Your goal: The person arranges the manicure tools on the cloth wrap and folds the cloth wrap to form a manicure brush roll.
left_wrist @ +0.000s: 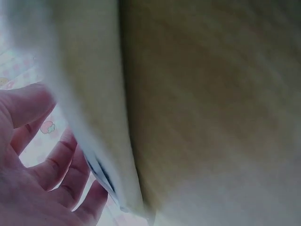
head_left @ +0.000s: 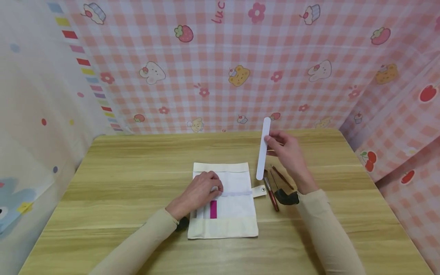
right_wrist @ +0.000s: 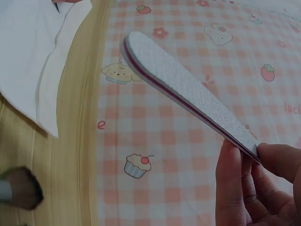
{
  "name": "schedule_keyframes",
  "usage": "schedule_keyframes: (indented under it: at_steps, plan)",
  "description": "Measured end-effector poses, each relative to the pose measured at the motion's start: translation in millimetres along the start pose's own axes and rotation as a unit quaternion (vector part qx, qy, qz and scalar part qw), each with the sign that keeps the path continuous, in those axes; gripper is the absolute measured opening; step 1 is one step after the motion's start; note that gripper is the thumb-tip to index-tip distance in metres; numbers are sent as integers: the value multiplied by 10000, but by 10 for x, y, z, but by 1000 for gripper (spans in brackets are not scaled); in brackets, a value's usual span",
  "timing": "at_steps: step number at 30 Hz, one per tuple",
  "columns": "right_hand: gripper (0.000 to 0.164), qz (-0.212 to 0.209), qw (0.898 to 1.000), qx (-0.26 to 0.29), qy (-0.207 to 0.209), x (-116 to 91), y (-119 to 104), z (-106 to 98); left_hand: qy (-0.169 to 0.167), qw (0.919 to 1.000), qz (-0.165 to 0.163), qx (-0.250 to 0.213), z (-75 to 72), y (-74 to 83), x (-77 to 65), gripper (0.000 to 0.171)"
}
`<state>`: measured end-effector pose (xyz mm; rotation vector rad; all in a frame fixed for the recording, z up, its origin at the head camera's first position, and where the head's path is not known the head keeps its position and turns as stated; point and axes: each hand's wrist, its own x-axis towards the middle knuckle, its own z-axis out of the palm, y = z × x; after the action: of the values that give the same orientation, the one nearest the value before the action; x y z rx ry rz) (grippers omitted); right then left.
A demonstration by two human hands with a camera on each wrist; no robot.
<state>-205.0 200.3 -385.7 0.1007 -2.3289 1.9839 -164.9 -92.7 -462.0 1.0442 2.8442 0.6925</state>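
A white nail file stands nearly upright in my right hand, pinched between thumb and fingers; the right wrist view shows its grainy face and dark pink core. My left hand rests on the left part of an open cream fabric pouch, its fingers bent loosely over the inner pocket edge. In the left wrist view the fingers touch the blurred pouch. Just below that hand, a magenta strip shows in the pouch.
Right of the pouch lie a makeup brush and a thin dark-red tool. A snap strap juts from the pouch's right side. Checked cloth hangs behind the wooden table.
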Motion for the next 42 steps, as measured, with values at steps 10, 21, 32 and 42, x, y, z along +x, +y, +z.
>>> schedule_keyframes:
  at_steps: [10, 21, 32, 42]
  plan:
    - [36, 94, 9996, 196, -191, 103, 45, 296, 121, 9999, 84, 8, 2, 3, -10, 5]
    - [42, 81, 9982, 453, -392, 192, 162, 591, 134, 9999, -22, 3, 37, 6, -3, 5]
    - [67, 27, 9978, 182, -636, 279, 339, 744, 153, 9998, 87, 21, 15, 9, 11, 7]
    - [64, 223, 9966, -69, -785, 266, 413, 840, 195, 9998, 90, 38, 27, 14, 12, 7]
